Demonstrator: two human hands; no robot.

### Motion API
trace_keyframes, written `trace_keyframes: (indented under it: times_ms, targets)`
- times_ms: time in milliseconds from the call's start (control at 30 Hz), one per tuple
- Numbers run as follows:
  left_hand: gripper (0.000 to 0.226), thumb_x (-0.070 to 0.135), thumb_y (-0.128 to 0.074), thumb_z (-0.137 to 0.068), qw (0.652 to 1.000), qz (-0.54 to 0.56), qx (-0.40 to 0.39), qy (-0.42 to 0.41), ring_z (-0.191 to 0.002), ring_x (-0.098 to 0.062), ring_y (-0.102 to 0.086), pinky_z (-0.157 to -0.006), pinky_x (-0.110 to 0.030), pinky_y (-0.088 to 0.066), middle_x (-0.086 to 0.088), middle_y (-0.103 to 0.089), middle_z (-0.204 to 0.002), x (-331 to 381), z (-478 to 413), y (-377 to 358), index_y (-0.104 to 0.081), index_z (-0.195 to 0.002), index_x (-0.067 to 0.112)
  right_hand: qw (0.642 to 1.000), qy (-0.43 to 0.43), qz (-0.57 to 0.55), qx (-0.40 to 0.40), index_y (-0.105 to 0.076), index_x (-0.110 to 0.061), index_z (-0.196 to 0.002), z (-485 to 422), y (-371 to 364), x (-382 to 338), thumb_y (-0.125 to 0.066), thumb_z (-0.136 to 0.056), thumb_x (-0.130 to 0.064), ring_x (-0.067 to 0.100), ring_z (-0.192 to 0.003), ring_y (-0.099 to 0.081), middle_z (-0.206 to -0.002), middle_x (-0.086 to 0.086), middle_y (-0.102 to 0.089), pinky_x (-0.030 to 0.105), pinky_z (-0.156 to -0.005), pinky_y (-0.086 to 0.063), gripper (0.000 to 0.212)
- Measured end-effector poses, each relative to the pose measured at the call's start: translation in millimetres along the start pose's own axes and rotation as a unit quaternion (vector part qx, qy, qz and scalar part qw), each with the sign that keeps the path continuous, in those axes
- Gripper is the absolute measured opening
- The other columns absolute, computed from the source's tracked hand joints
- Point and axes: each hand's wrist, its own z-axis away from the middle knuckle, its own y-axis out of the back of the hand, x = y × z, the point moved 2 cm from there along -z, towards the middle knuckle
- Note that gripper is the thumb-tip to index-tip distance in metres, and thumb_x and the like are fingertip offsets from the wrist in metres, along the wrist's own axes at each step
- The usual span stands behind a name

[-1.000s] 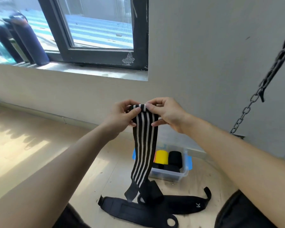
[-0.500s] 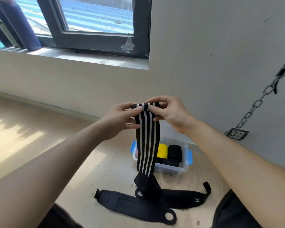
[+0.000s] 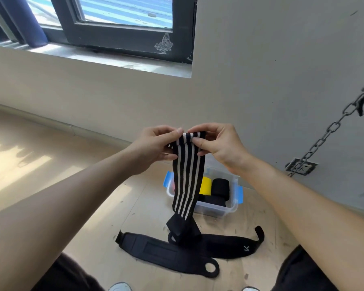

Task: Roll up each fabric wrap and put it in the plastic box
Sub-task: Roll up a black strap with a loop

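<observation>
My left hand and right hand pinch the curled top end of the long black, white-striped fabric wrap, which hangs over the clear plastic box on the floor, so I judge rolling has just begun and tight, even downward turns come next.

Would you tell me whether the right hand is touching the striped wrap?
Touching. The head view shows the right hand pinching the top of the striped wrap between thumb and forefinger.
</observation>
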Motion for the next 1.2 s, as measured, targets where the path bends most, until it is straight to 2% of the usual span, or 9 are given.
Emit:
trace_keyframes:
  times_ms: [167,300,433,533,633,767,1000,1100,1200]
  targets:
    - [0.019,0.011,-0.075,-0.090,1.000,-0.004,0.001,-0.019,-0.077,-0.010,-0.070,-0.063,-0.016,-0.053,-0.013,-0.072,-0.096,-1,4,-2,-0.072,-0.108,0.007,1.000,0.011,0.001,0.002,-0.076,-0.005,-0.100,9,-2,2,-0.070,-0.087,0.009,0.020,-0.087,-0.074,-0.094,0.012,-0.075,0.030,-0.069,-0.063,0.020]
    - [0.020,0.001,-0.074,-0.087,0.999,-0.013,0.005,-0.043,-0.068,-0.008,-0.068,-0.064,-0.018,-0.053,-0.005,-0.071,-0.081,3,9,-2,-0.072,-0.105,0.008,0.997,-0.048,-0.013,-0.053,-0.064,-0.014,-0.125,13,1,-2,-0.074,-0.088,-0.001,0.022,-0.097,-0.074,-0.107,0.013,-0.072,0.035,-0.067,-0.062,0.041]
    - [0.020,-0.001,-0.075,-0.086,0.997,-0.004,0.014,-0.073,-0.071,-0.011,-0.070,-0.063,-0.020,-0.054,-0.005,-0.070,-0.083,6,13,-4,-0.072,-0.101,0.012,0.996,-0.076,-0.015,-0.043,-0.067,-0.009,-0.119,16,3,-7,-0.066,-0.096,-0.022,0.022,-0.100,-0.073,-0.107,0.016,-0.074,0.033,-0.062,-0.061,0.026]
    - [0.024,-0.002,-0.075,-0.086,0.995,-0.001,0.027,-0.092,-0.068,-0.009,-0.067,-0.064,-0.022,-0.054,-0.004,-0.066,-0.084,7,14,-6,-0.071,-0.106,0.011,0.997,-0.065,-0.021,-0.026,-0.068,-0.003,-0.115,16,1,-6,-0.064,-0.097,-0.017,0.025,-0.095,-0.073,-0.105,0.023,-0.072,0.030,-0.058,-0.060,0.023]
    - [0.026,0.004,-0.076,-0.088,0.997,0.002,0.022,-0.074,-0.081,-0.013,-0.071,-0.068,-0.024,-0.057,-0.008,-0.069,-0.096,7,14,-7,-0.070,-0.113,0.011,0.999,-0.049,-0.021,-0.010,-0.069,-0.003,-0.112,16,1,-5,-0.066,-0.096,-0.012,0.019,-0.083,-0.070,-0.093,0.016,-0.071,0.027,-0.052,-0.055,0.018]
    - [0.033,0.024,-0.072,-0.095,0.998,-0.052,-0.024,-0.017,-0.097,-0.018,-0.075,-0.074,-0.028,-0.059,-0.010,-0.075,-0.115,4,14,-10,-0.067,-0.125,0.010,0.999,-0.034,-0.022,0.021,-0.071,-0.005,-0.109,16,2,-5,-0.069,-0.094,-0.011,0.014,-0.080,-0.069,-0.089,0.009,-0.071,0.025,-0.051,-0.051,0.017]
    - [0.035,0.038,-0.067,-0.096,0.998,-0.062,-0.014,-0.018,-0.093,-0.019,-0.072,-0.069,-0.027,-0.057,-0.010,-0.072,-0.108,10,16,-9,-0.071,-0.118,0.011,1.000,-0.010,-0.018,0.015,-0.074,-0.010,-0.106,17,3,-6,-0.072,-0.091,-0.004,0.019,-0.087,-0.073,-0.094,0.012,-0.076,0.027,-0.061,-0.054,0.017]
    - [0.030,0.033,-0.068,-0.097,0.998,-0.058,0.002,-0.034,-0.095,-0.018,-0.073,-0.065,-0.023,-0.056,-0.011,-0.071,-0.109,9,17,-9,-0.071,-0.118,0.011,1.000,-0.007,-0.017,0.012,-0.073,-0.009,-0.108,18,2,-8,-0.072,-0.090,-0.002,0.017,-0.088,-0.073,-0.097,0.014,-0.075,0.025,-0.065,-0.056,0.019]
    - [0.024,0.025,-0.072,-0.094,0.997,-0.055,0.014,-0.052,-0.096,-0.020,-0.074,-0.066,-0.022,-0.056,-0.014,-0.073,-0.109,12,19,-7,-0.072,-0.116,0.013,0.999,-0.022,-0.022,0.008,-0.070,-0.010,-0.113,18,1,-10,-0.072,-0.091,-0.006,0.014,-0.090,-0.073,-0.098,0.007,-0.073,0.026,-0.065,-0.058,0.022]
